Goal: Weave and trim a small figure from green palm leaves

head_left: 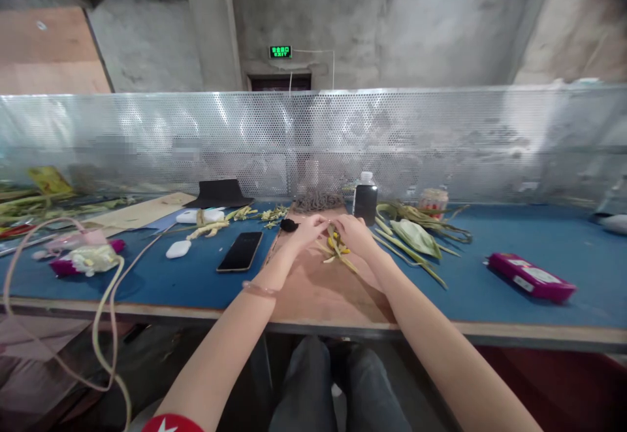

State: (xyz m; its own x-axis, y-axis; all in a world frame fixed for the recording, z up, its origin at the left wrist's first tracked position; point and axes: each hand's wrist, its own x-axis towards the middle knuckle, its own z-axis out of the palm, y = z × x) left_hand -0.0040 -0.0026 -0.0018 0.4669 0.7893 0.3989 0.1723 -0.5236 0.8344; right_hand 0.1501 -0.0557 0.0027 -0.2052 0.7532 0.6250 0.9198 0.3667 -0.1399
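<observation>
My left hand [309, 228] and my right hand [353, 231] meet over a brown board [318, 291] on the blue table. Both hands pinch a small woven piece of yellow-green leaf strips [335, 248], whose loose ends trail toward me on the board. The fingers of both hands are curled closed around the strips. A bracelet sits on my left wrist. A small black object [289, 225] lies just left of my left hand.
A black phone [240, 251], a white earbud case [177, 249] and cut leaf bits lie to the left. A dark bottle [365, 200], a pile of green leaves [416, 234] and a pink box [531, 277] lie to the right. A perforated metal screen [441, 138] backs the table. Tubing [105, 314] hangs at left.
</observation>
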